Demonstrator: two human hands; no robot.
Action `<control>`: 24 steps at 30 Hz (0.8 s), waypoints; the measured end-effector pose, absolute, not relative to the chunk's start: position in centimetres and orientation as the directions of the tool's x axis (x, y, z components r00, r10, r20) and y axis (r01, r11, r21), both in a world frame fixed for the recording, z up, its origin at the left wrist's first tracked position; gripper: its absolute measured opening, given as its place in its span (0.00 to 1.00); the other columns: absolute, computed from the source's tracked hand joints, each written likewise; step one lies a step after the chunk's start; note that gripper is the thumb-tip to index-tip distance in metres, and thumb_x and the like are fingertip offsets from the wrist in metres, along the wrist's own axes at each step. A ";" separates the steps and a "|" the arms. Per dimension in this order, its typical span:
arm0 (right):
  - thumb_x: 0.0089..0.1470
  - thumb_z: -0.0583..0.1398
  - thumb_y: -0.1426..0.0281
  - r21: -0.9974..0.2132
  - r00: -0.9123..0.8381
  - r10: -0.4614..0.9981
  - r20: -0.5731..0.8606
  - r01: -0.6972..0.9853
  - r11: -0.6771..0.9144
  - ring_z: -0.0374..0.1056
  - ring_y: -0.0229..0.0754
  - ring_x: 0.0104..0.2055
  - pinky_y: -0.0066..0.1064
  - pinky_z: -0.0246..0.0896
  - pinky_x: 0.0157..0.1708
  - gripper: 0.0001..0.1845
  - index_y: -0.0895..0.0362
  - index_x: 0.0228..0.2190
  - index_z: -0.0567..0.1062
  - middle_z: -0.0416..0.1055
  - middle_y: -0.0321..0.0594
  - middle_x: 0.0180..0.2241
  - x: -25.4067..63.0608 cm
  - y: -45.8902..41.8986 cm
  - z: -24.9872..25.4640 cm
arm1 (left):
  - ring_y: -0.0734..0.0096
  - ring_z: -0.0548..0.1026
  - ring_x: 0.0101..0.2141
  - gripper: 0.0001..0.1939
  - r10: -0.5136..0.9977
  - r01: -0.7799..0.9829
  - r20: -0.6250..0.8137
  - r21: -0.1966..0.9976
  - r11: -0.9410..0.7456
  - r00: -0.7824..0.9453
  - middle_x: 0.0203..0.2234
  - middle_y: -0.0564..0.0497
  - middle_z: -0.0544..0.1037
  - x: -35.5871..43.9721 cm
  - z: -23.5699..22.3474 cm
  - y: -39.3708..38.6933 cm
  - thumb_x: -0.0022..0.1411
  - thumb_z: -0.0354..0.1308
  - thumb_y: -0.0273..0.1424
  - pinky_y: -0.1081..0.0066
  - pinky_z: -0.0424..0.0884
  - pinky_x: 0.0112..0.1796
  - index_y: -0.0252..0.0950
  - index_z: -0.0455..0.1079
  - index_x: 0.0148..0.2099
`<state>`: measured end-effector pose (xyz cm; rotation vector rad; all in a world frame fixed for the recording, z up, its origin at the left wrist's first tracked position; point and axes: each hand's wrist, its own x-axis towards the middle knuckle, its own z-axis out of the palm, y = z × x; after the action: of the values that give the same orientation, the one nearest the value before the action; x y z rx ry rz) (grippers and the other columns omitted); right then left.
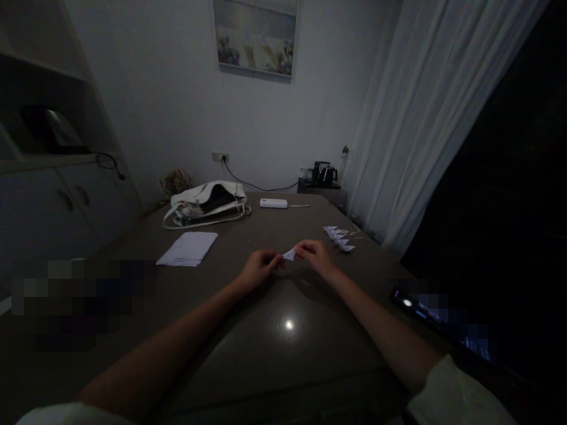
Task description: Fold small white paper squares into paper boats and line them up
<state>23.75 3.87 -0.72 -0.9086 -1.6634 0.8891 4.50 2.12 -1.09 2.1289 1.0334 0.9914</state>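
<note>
A: What's being held, and how?

B: Small folded white paper. Its left corner is pinched between thumb and fingers of the left hand; its right end is nipped by the right hand, fingers drawn in to the thumb.

A: Position?

B: Held between the two hands, over the middle of the brown table. Whether the tabletop is touched by the left hand can't be told.

A: Nearby?

B: To the right, a row of folded paper pieces is set out. To the left, white sheets are stacked unevenly.

A: Further out?

B: A white bag is laid beyond the sheets, a white device with a short lead to its right. Above, a framed picture is hung on the wall.
</note>
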 end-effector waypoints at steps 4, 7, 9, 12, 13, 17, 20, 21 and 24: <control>0.44 0.60 0.64 -0.876 -0.242 0.876 0.417 0.150 0.459 0.62 0.34 0.22 0.26 0.58 0.25 0.11 0.61 0.23 0.72 0.68 0.36 0.20 23.7 3.6 -0.5 | 0.71 0.69 0.27 0.23 0.819 0.319 0.333 0.800 -0.508 0.467 0.24 0.49 0.75 4.5 -1.2 2.1 0.60 0.45 0.42 0.75 0.62 0.29 0.28 0.72 0.32; 0.45 0.60 0.64 -0.861 -0.308 0.858 0.412 0.178 0.477 0.63 0.34 0.23 0.26 0.58 0.26 0.12 0.61 0.23 0.72 0.68 0.36 0.20 23.5 3.2 -0.4 | 0.69 0.71 0.29 0.23 0.807 0.276 0.306 0.828 -0.488 0.505 0.27 0.48 0.75 4.6 -1.4 1.9 0.61 0.44 0.43 0.74 0.64 0.30 0.28 0.71 0.34; 0.46 0.60 0.63 -0.844 -0.354 0.842 0.406 0.208 0.495 0.63 0.34 0.24 0.26 0.58 0.27 0.12 0.61 0.23 0.73 0.69 0.37 0.21 23.3 2.9 -0.5 | 0.70 0.71 0.28 0.24 0.794 0.318 0.310 0.793 -0.519 0.523 0.26 0.49 0.75 4.8 -1.4 1.7 0.60 0.44 0.44 0.75 0.63 0.29 0.29 0.72 0.33; 0.47 0.60 0.63 -0.835 -0.398 0.828 0.395 0.221 0.504 0.64 0.35 0.25 0.27 0.59 0.27 0.13 0.61 0.24 0.73 0.70 0.37 0.22 23.0 2.5 -0.5 | 0.71 0.69 0.26 0.24 0.771 0.371 0.324 0.732 -0.571 0.548 0.23 0.51 0.74 4.9 -1.3 1.3 0.60 0.45 0.44 0.77 0.62 0.27 0.29 0.72 0.30; 0.47 0.60 0.62 -0.837 -0.406 0.826 0.390 0.216 0.502 0.64 0.35 0.25 0.27 0.59 0.27 0.13 0.61 0.24 0.73 0.70 0.37 0.22 22.9 2.4 -0.5 | 0.72 0.69 0.25 0.24 0.767 0.373 0.325 0.727 -0.577 0.553 0.22 0.51 0.74 4.9 -1.2 1.2 0.60 0.44 0.44 0.77 0.61 0.27 0.29 0.72 0.30; 0.46 0.60 0.61 -0.864 -0.412 0.832 0.372 0.174 0.472 0.64 0.34 0.24 0.26 0.59 0.27 0.14 0.62 0.24 0.72 0.69 0.37 0.22 22.7 2.4 -0.7 | 0.72 0.68 0.24 0.25 0.767 0.348 0.316 0.750 -0.562 0.558 0.21 0.50 0.73 4.9 -1.0 1.2 0.60 0.46 0.43 0.77 0.61 0.25 0.28 0.73 0.28; 0.48 0.59 0.60 -0.884 -0.401 0.843 0.358 0.145 0.444 0.63 0.33 0.24 0.25 0.59 0.26 0.15 0.61 0.26 0.71 0.68 0.36 0.23 22.7 2.5 -0.9 | 0.73 0.67 0.23 0.24 0.801 0.292 0.302 0.818 -0.496 0.517 0.21 0.50 0.73 5.0 -1.2 1.5 0.59 0.47 0.44 0.77 0.60 0.24 0.27 0.73 0.29; 0.48 0.58 0.59 -0.887 -0.403 0.846 0.349 0.149 0.437 0.62 0.32 0.23 0.25 0.59 0.26 0.16 0.61 0.27 0.71 0.68 0.35 0.23 22.7 2.5 -0.9 | 0.73 0.67 0.23 0.24 0.820 0.276 0.297 0.839 -0.468 0.489 0.20 0.50 0.72 4.9 -1.3 1.6 0.58 0.47 0.44 0.77 0.60 0.23 0.27 0.73 0.29; 0.48 0.57 0.57 -0.888 -0.456 0.841 0.290 0.199 0.414 0.61 0.32 0.22 0.24 0.57 0.23 0.17 0.61 0.28 0.70 0.66 0.34 0.22 22.7 2.5 -1.2 | 0.74 0.66 0.21 0.25 0.869 0.267 0.288 0.871 -0.412 0.403 0.18 0.50 0.71 4.8 -1.6 2.0 0.56 0.49 0.46 0.77 0.59 0.23 0.27 0.72 0.27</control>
<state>22.75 2.52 -1.16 -0.8867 -1.8977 1.0534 4.80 2.02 -1.57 1.8950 0.9730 0.9958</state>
